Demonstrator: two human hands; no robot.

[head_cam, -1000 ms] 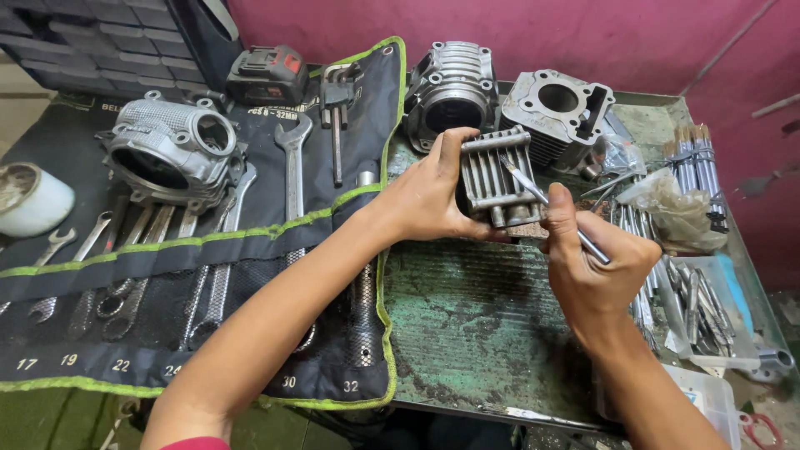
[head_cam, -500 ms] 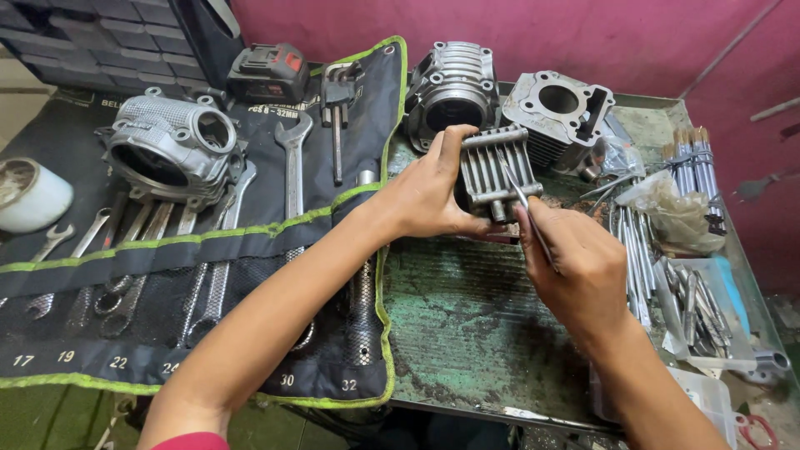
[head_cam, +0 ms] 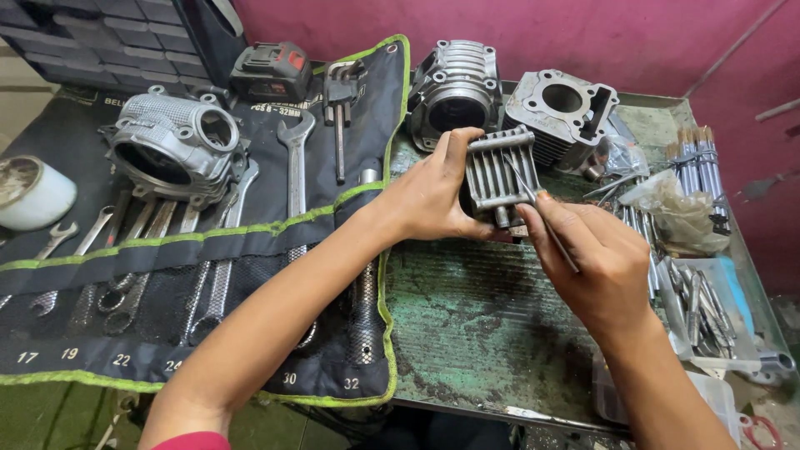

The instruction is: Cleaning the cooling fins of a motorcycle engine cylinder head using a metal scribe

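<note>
Grey finned metal cylinder part (head_cam: pixel 498 177) held above the worn green table (head_cam: pixel 475 333), near its far edge.
Left hand (head_cam: pixel 433 196) grips its side; right hand (head_cam: pixel 596 258) pinches a thin metal pick (head_cam: pixel 542 215) against the fins. Likely heavy, rigid; hold by the solid body.

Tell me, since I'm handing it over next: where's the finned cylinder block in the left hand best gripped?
Grip the finned cylinder block across its flat end faces, coming from the left as the left hand does. The ribbed face stays open to the thin tool in the right hand.
</note>
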